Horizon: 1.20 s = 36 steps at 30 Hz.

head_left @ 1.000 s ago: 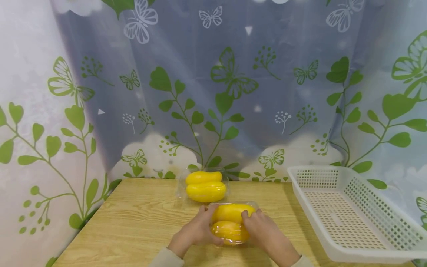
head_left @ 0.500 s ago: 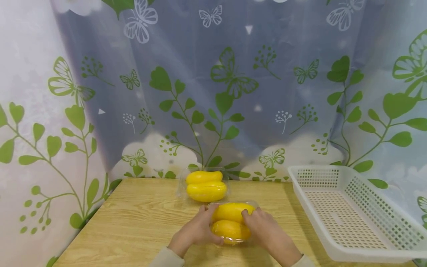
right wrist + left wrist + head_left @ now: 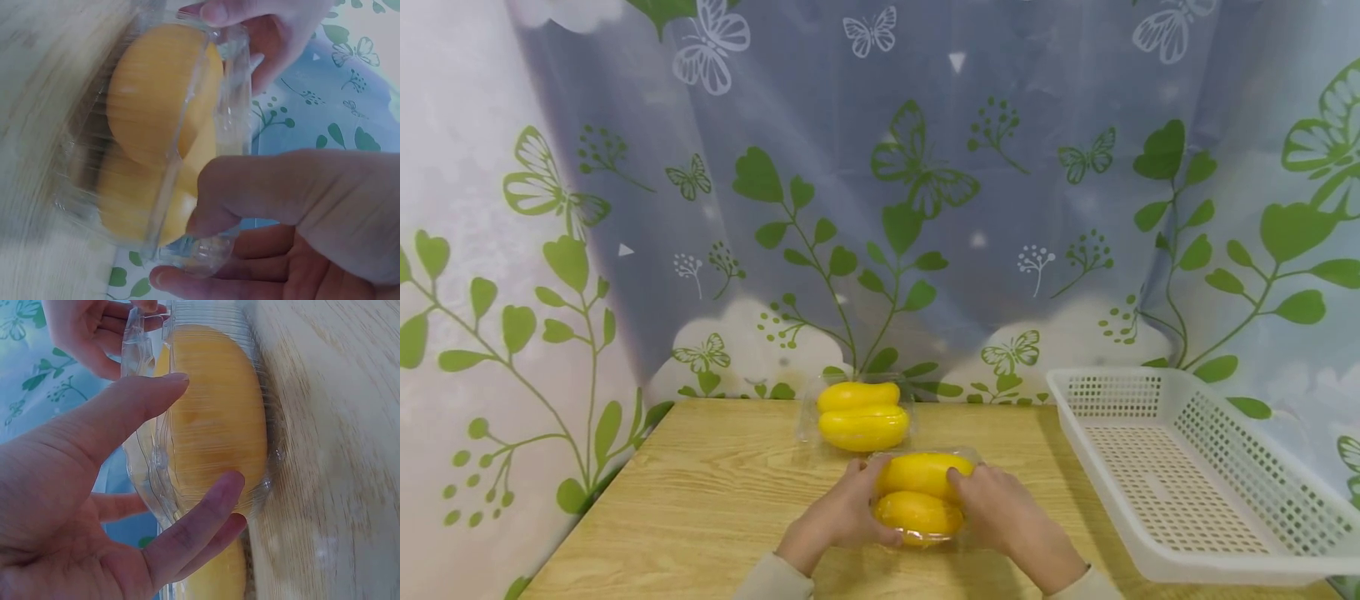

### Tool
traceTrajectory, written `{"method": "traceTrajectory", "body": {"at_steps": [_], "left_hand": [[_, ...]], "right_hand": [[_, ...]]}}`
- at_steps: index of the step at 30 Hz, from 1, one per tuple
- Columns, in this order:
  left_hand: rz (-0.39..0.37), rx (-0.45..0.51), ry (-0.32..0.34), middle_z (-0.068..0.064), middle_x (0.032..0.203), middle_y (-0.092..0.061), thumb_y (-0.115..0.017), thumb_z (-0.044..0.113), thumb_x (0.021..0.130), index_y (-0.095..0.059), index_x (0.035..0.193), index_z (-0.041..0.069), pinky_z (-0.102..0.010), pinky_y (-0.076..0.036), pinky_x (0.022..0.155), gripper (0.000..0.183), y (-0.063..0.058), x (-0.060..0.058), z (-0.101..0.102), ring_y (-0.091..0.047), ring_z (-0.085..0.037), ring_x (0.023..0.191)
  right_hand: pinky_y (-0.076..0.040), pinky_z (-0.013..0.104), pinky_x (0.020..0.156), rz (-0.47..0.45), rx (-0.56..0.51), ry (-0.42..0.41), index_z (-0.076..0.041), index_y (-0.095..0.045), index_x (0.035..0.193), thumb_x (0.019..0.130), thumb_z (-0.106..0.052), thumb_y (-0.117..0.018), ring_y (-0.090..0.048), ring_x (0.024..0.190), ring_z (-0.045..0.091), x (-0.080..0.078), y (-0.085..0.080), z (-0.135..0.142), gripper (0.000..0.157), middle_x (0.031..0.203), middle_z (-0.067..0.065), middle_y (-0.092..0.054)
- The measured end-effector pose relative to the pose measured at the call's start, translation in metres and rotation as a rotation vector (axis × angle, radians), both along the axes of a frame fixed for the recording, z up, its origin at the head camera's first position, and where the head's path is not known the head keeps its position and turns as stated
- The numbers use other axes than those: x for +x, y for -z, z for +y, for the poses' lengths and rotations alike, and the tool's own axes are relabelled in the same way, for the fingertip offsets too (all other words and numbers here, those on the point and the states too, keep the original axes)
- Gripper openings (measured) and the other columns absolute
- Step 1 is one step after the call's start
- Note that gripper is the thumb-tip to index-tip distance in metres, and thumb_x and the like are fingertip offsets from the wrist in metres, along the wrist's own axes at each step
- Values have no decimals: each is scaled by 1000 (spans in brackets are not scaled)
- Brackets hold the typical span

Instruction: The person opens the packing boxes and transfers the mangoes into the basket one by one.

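Note:
Two yellow mangoes (image 3: 919, 512) lie side by side in a clear plastic clamshell box (image 3: 917, 537) near the front of the table. My left hand (image 3: 848, 510) grips the box's left end, thumb at the near side and fingers spread along the wall. In the left wrist view, a mango (image 3: 215, 412) shows through the ribbed plastic. My right hand (image 3: 1000, 510) holds the right end, pinching the rim. The right wrist view shows its thumb (image 3: 250, 187) bent at the rim, with fingers reaching around beneath the rim.
Behind stands another clear clamshell box (image 3: 808, 429) with two yellow mangoes (image 3: 861, 421) inside. A white perforated plastic basket (image 3: 1108, 500) sits at the right on the wood-grain table (image 3: 700, 483). A patterned curtain (image 3: 820, 208) hangs along the table's back edge.
The bright streaks of reflection over the nearer mango have faded. Both hands keep hold of the box, the right thumb shifting only slightly. The head view has tilted a little.

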<state>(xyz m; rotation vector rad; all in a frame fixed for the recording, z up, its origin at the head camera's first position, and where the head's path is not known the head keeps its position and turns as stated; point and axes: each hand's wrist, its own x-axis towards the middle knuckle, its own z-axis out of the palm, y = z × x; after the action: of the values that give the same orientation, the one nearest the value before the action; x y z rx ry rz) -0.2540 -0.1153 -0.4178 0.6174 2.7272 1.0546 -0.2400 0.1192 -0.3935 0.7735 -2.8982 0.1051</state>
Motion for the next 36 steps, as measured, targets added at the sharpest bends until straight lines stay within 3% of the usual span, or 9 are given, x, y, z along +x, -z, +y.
{"method": "traceTrajectory", "body": {"at_steps": [5,10,13,17,21,26,31,36], "left_hand": [[-22,7,3,-34,152,-34,-91,25,76,-33,160,12,-66,-48,108,102,-2,0,-2,-48,-48,137],[-44,3,7,-33,153,-34,-90,29,78,-31,161,12,-65,-49,107,103,-4,1,-4,-49,-45,136],[-56,2,10,-33,154,-33,-90,31,79,-29,161,12,-65,-48,108,104,-4,0,-4,-48,-46,138],[-61,-6,8,-33,156,-32,-90,31,79,-30,162,11,-66,-46,110,105,-5,0,-4,-46,-46,140],[-56,-7,7,-34,156,-32,-90,31,78,-30,161,9,-66,-46,110,105,-5,0,-4,-46,-46,140],[-61,-1,14,-33,155,-32,-90,31,79,-29,162,9,-64,-48,109,105,-5,-1,-4,-47,-45,138],[-58,2,10,-32,153,-35,-90,31,79,-28,162,8,-63,-48,109,106,-5,-2,-4,-49,-42,137],[-54,0,8,-32,153,-35,-90,31,78,-29,162,8,-63,-48,109,106,-5,-2,-4,-49,-43,137]], "right_hand": [[-61,45,72,-84,-40,-4,-4,-68,114,74,10,-81,-68,80,32,-3,-8,8,44,91,16,-70],[-59,56,92,-171,-143,-29,0,-63,130,74,3,-85,-67,107,45,-7,-14,20,60,122,27,-68],[-57,58,96,-214,-188,-72,1,-58,139,77,0,-85,-64,117,46,-10,-16,29,68,132,30,-63],[-61,43,79,-273,-232,-121,2,-51,146,81,-5,-84,-69,93,29,-16,-16,39,73,134,29,-62],[-51,30,67,-354,-282,-98,2,-45,151,83,-8,-82,-56,68,12,-19,-16,47,78,139,28,-59],[-55,32,71,-426,-331,-79,4,-40,153,83,2,-78,-60,71,13,-22,-16,54,80,145,33,-54],[-54,30,65,-431,-380,-6,5,-43,151,83,17,-65,-65,72,20,-26,-15,58,72,132,34,-61],[-61,34,65,-406,-441,100,7,-48,145,87,5,-73,-70,68,23,-33,-8,61,63,118,31,-67]]}}
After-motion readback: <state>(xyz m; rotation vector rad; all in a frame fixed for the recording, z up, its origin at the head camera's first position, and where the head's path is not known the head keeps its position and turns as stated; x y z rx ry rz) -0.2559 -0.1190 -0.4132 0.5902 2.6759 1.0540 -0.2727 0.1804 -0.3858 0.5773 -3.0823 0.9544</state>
